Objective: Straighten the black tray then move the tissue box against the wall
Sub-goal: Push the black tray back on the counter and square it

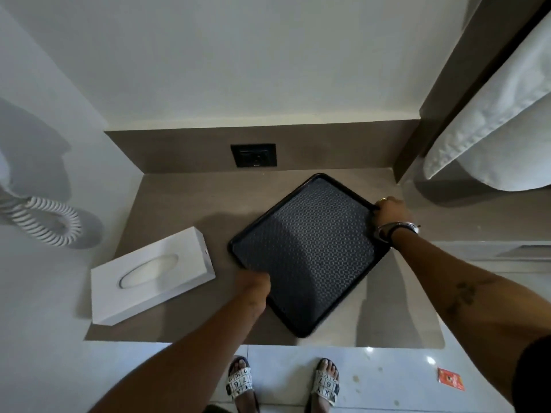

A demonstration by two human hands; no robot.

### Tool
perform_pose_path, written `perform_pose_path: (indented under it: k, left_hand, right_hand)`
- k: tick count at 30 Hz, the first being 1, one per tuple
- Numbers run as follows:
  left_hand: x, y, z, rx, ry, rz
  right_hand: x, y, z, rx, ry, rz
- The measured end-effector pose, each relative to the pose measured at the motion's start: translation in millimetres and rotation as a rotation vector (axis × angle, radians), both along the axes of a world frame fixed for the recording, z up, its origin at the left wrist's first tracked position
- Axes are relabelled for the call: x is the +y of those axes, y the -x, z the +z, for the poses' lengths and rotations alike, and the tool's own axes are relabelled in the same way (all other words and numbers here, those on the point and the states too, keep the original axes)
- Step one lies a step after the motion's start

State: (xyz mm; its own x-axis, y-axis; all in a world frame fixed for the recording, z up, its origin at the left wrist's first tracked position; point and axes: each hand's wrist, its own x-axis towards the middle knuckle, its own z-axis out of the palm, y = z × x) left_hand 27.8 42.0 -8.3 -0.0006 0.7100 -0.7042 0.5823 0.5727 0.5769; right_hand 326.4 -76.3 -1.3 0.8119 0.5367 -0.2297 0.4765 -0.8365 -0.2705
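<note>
Black tray [310, 251] askew on bench [185, 201], patterned liner inside. My left hand [253, 289] grips near-left rim; my right hand [390, 211] grips far-right corner. Tissue box [152, 275] lies left, tissue visible through oval opening.

Brown counter [185, 201]: black tray [310, 251], tissue box [152, 275]

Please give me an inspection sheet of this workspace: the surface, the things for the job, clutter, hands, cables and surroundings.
Surface: brown counter, bare apart from the two items.
Job's things: black tray lies turned at an angle; tissue box sits left of it, near the front edge, away from the back wall.
Clutter: nothing seen on the counter; red wrapper on the floor.
Hands: left hand grips the tray's near-left edge; right hand grips its right corner.
Cables: coiled white cord at left.
Surroundings: black socket on the back panel; white towel hanging at right.
</note>
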Motion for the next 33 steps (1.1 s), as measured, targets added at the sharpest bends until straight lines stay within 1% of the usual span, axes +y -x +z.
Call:
perform_pose_path:
  k: [2, 4, 6, 10, 13, 19, 21, 24, 25, 27, 29, 31, 33]
  left_hand:
    - [31, -7, 13, -0.022, -0.136, -0.103]
    - [64, -12, 21, -0.002, -0.244, -0.218]
    - [89, -16, 19, 0.040, -0.289, -0.297]
    - [119, -19, 10, 0.139, -0.346, -0.396]
    - [125, -13, -1, 0.140, -0.322, -0.373]
    - [123, -7, -6, 0.145, -0.404, -0.377]
    - [115, -6, 0, 0.196, -0.492, -0.423]
    - [91, -1, -1, 0.393, -0.691, -0.610]
    - [77, 3, -3, 0.394, -0.716, -0.668]
    - [45, 16, -10, 0.289, -0.746, -0.781]
    - [13, 36, -20, 0.231, -0.805, -0.920]
    - [-5, 55, -32, 0.243, -0.859, -1.050]
    - [-12, 68, -45, 0.272, -0.858, -1.149]
  right_hand:
    - [-20, 9, -5, 0.042, -0.055, -0.085]
    - [-35, 28, -13, 0.072, -0.111, -0.154]
    - [-47, 54, -23, 0.106, -0.146, -0.212]
    - [-47, 94, -41, 0.111, -0.229, -0.322]
    - [-40, 107, -47, 0.074, -0.253, -0.351]
    - [-36, 114, -43, 0.010, -0.192, -0.277]
    - [-39, 120, -40, -0.041, -0.142, -0.267]
    - [-43, 136, -32, -0.131, -0.110, -0.243]
    - [-44, 145, -30, -0.163, -0.122, -0.205]
    - [-46, 166, -31, -0.207, -0.131, -0.080]
    - [-49, 192, -39, -0.193, -0.111, 0.057]
    - [-52, 216, -51, -0.162, -0.077, 0.180]
    - [-54, 231, -65, -0.129, -0.022, 0.260]
